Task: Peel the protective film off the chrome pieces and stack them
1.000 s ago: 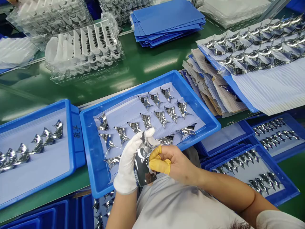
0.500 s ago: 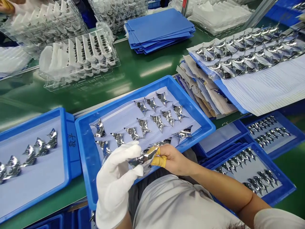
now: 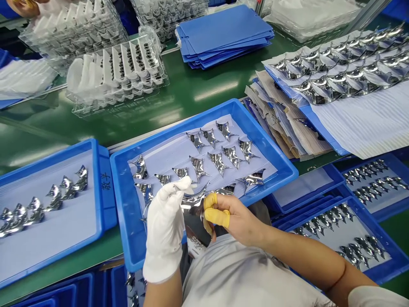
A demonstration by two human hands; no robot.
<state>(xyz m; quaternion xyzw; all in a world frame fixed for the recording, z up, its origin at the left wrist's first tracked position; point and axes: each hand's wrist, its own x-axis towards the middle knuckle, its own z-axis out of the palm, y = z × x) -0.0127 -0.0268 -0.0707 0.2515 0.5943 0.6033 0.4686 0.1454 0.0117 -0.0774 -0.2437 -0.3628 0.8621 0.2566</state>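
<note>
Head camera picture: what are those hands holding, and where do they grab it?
A shiny silver foil piece, held near its top: the white-gloved left hand pinches one side, and the yellow finger cots on the right hand grip the other.

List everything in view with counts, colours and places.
held foil piece: one, silver, between both hands
middle tray: one, blue, under the hands, about twelve foil pieces
left tray: one, blue, far left, about eight foil pieces
right trays: several, blue, lower right, foil pieces
sheet stack: one, blue, far side
plastic trays: stacks, clear, far left
paper pile: one, tan, right of centre
foil rows: many, silver, upper right
co-worker's hand: one, top left
left hand: white glove
right hand: bare, yellow finger cots
</note>
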